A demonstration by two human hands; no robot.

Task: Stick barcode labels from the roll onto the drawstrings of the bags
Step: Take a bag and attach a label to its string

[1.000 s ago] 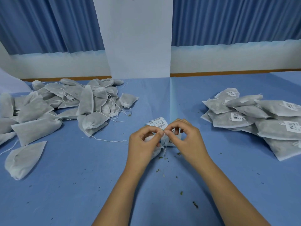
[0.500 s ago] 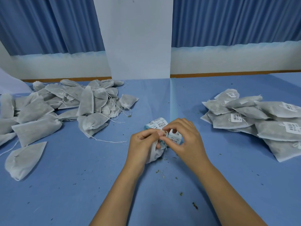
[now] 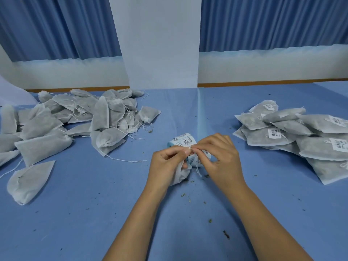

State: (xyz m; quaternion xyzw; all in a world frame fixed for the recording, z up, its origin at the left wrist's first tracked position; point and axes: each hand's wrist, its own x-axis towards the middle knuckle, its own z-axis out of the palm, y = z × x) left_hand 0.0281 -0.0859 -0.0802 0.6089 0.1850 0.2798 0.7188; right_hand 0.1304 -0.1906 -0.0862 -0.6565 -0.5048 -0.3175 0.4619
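At the middle of the blue table my left hand (image 3: 167,162) grips a small white fabric bag (image 3: 179,174) and pinches its drawstring at the top. My right hand (image 3: 219,157) pinches the same drawstring (image 3: 197,169) just beside the left fingertips; a loose end of string hangs below. The roll of barcode labels (image 3: 183,141) lies on the table right behind my fingers, partly hidden by them. I cannot tell whether a label is between my fingertips.
A heap of unlabelled bags (image 3: 75,121) with loose strings covers the left of the table. A stack of labelled bags (image 3: 301,136) lies at the right. Small bits of dried herb (image 3: 226,234) dot the blue table cover (image 3: 94,213). A white wall panel stands behind.
Both hands have shifted slightly toward me and lower, drawing the bag away from the label roll. The fingertips stay pinched together on the drawstring.
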